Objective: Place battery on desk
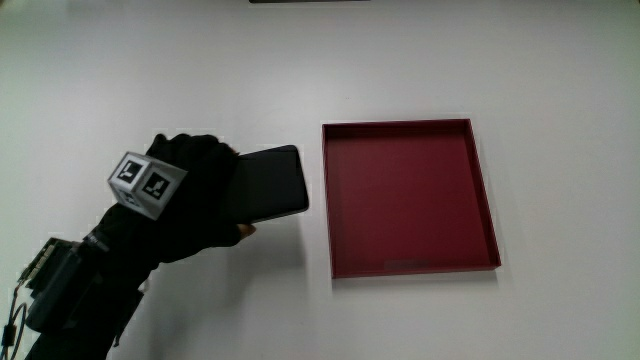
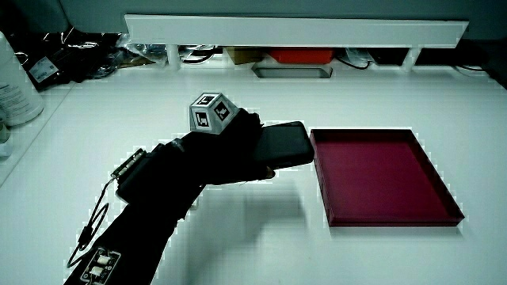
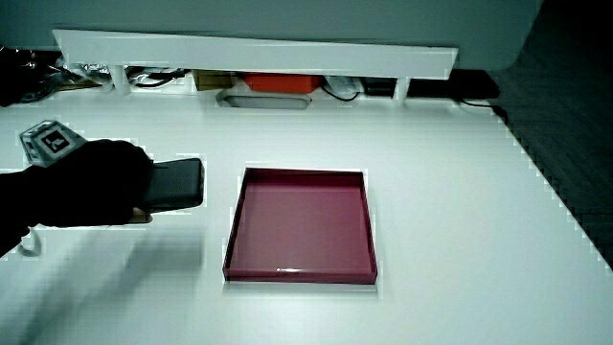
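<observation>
Black battery; dark red tray; white table; black-white patterned cube.

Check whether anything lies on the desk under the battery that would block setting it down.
Nothing visible does. The hand holds the battery above bare desk beside the red tray, which is empty and clear of the battery in all views.

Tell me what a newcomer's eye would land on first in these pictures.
First, the hand in its black glove, its grip closed on a flat black battery held above the white desk. Next, the shallow red tray beside the battery, with nothing in it.
</observation>
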